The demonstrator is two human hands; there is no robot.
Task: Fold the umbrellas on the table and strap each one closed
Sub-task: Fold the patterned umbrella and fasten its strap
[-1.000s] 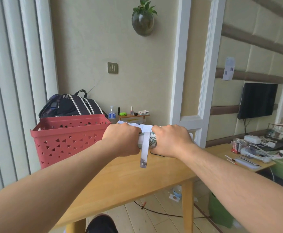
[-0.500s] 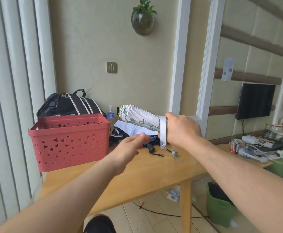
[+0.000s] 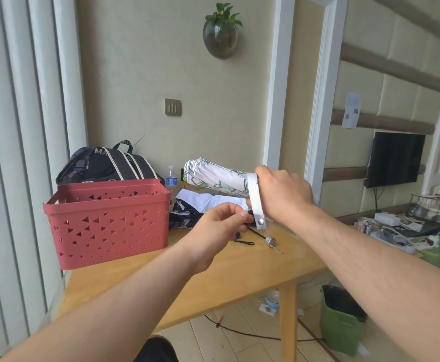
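Centre frame, above the table: right hand has fingers curled round one end of the folded white umbrella, held off the tabletop. Long axis runs roughly horizontal with a slight tilt, gripped end at centre-right lower, free end pointing to upper left of frame, toward the backpack. White strap wraps over the umbrella right at the knuckles and hangs down, loose end with a metal snap dangling just below the hand, not fastened. Left hand sits lower and left of the strap, fingers curled with thumb and forefinger tips close together near the snap; cannot tell whether they pinch anything or touch the strap. Behind the hands, a second umbrella, dark fabric with a white panel, lies unfolded and crumpled on the table, a black cord trailing from it. Small silver cap with a loop lies on the wood just right of that cord. Red perforated basket stands at left of frame on the table, backpack behind it against the wall. Green bin on the floor at lower right, beside the table leg.
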